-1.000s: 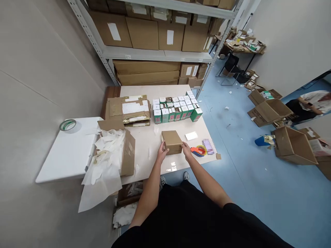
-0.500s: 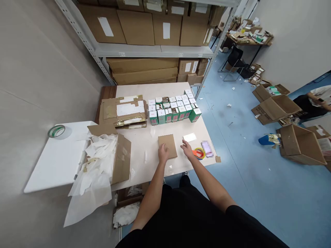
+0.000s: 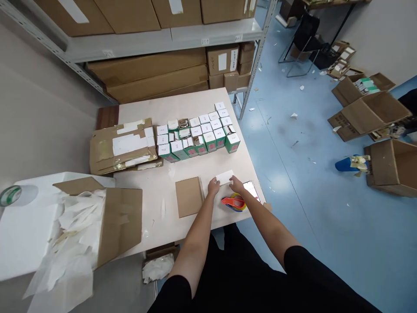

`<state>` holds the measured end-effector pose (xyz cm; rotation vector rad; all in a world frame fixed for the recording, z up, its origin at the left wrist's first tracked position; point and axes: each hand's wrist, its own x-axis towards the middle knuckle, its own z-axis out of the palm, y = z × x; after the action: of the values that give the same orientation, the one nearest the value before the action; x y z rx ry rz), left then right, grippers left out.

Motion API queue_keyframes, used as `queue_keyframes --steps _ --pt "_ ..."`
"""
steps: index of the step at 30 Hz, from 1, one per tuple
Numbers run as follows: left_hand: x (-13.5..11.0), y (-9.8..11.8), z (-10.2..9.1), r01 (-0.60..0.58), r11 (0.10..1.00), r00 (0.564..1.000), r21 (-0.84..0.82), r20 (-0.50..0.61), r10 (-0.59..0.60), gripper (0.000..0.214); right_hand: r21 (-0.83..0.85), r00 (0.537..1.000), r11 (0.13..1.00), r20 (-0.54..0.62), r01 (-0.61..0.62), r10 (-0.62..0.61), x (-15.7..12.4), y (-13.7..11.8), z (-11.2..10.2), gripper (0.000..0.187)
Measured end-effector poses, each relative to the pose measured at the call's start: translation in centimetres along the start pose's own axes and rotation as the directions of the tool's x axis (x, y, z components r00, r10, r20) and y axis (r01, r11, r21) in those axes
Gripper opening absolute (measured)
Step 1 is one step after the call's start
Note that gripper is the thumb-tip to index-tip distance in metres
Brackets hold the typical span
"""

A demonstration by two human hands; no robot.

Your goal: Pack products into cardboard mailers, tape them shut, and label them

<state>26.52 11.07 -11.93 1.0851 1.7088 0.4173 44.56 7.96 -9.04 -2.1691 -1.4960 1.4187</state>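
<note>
Between my hands is a small white rectangular card (image 3: pixel 224 177), above the front part of the table (image 3: pixel 153 182). My left hand (image 3: pixel 213 187) pinches its left end. At the right end, my right hand (image 3: pixel 236 184) closes its fingers on the edge. A flat brown cardboard piece (image 3: pixel 190 196), perhaps a thin box, lies left of my left hand. Just below my right hand is an orange tape dispenser (image 3: pixel 230 201) with a yellow and blue ring. Partly behind my right wrist lies a flat white-faced item (image 3: pixel 251 190), blurred.
Several green-and-white small boxes (image 3: pixel 195 138) stand in rows at the back. Flattened cardboard (image 3: pixel 124 145) is stacked left of them. An open carton (image 3: pixel 122 217) of white wrapping sheets stands front left. Metal shelving (image 3: pixel 182 34) rises behind; open cartons (image 3: pixel 368 115) sit on the floor.
My left hand has left the brown cardboard and taken the white card's left end. My right hand has closed on its right end. The view has shifted closer and rightward.
</note>
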Motion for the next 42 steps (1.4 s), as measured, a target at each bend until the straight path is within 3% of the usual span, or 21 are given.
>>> queue_keyframes --steps 5,8,11,13,17,21,23,25,27,30,33,36,38,40,42 --pt "1.1 -0.8 2.8 0.033 0.999 0.996 0.009 -0.08 -0.032 0.058 -0.14 0.994 0.987 0.088 0.084 -0.072 1.1 0.5 1.1 0.046" --pt "1.2 -0.9 2.8 -0.009 0.999 0.993 0.049 -0.115 0.014 0.069 -0.152 0.991 0.983 0.103 0.103 -0.088 1.2 0.6 1.3 0.046" --pt "1.5 -0.5 2.1 -0.004 0.991 0.998 0.137 -0.06 0.012 0.074 -0.184 0.987 0.977 0.142 0.107 -0.081 1.3 0.6 1.3 0.048" --pt "1.7 -0.1 1.6 0.005 0.982 0.999 0.189 -0.051 0.005 0.068 -0.196 0.984 0.975 0.162 0.107 -0.076 1.3 0.6 1.2 0.051" --pt "1.6 1.0 0.9 0.061 0.968 0.989 0.243 -0.149 -0.025 0.04 -0.172 0.981 0.979 0.176 0.11 -0.08 1.0 0.7 1.1 0.056" --pt "0.7 2.5 0.4 0.063 0.974 0.969 0.218 -0.246 -0.008 0.04 -0.145 0.976 0.976 0.172 0.161 -0.135 0.2 0.7 0.5 0.052" --pt "0.0 3.2 -0.2 0.024 0.974 0.964 0.224 -0.262 0.036 0.034 -0.104 0.974 0.971 0.099 0.214 -0.204 -0.4 0.6 -0.2 0.048" --pt "-0.7 3.8 -1.2 -0.032 0.966 0.966 0.255 -0.241 0.096 0.021 -0.046 0.967 0.967 -0.04 0.25 -0.252 -0.9 0.4 -1.0 0.047" --pt "-1.6 4.2 -2.6 -0.098 0.956 0.966 0.275 -0.207 0.158 0.021 0.023 0.955 0.968 -0.17 0.25 -0.243 -1.4 0.2 -1.9 0.048" --pt "-3.1 4.8 -5.3 -0.181 0.944 0.951 0.277 -0.195 0.24 0.024 0.099 0.946 0.961 -0.23 0.256 -0.229 -1.9 -0.6 -3.3 0.05" --pt "-4.8 5.6 -8.2 -0.262 0.919 0.93 0.296 -0.178 0.322 0.024 0.175 0.94 0.928 -0.151 0.329 -0.305 -1.8 -2.3 -4.6 0.054" --pt "-6.7 6.2 -11.4 -0.372 0.882 0.903 0.29 -0.109 0.416 0.027 0.261 0.915 0.889 0.043 0.377 -0.401 -1.5 -4.7 -5.7 0.056" --pt "-7.8 6.6 -13.6 -0.414 0.865 0.886 0.285 -0.095 0.455 0.026 0.282 0.87 0.874 0.189 0.397 -0.456 -1.2 -6.3 -6.1 0.049" --pt "-8.8 6.9 -15.7 -0.402 0.864 0.884 0.303 -0.119 0.453 0.022 0.28 0.824 0.863 0.282 0.42 -0.492 -1.0 -7.8 -6.3 0.035" --pt "-9.6 7.2 -17.4 -0.35 0.876 0.895 0.331 -0.159 0.418 0.019 0.286 0.797 0.847 0.301 0.448 -0.523 -0.9 -8.8 -6.4 0.025"
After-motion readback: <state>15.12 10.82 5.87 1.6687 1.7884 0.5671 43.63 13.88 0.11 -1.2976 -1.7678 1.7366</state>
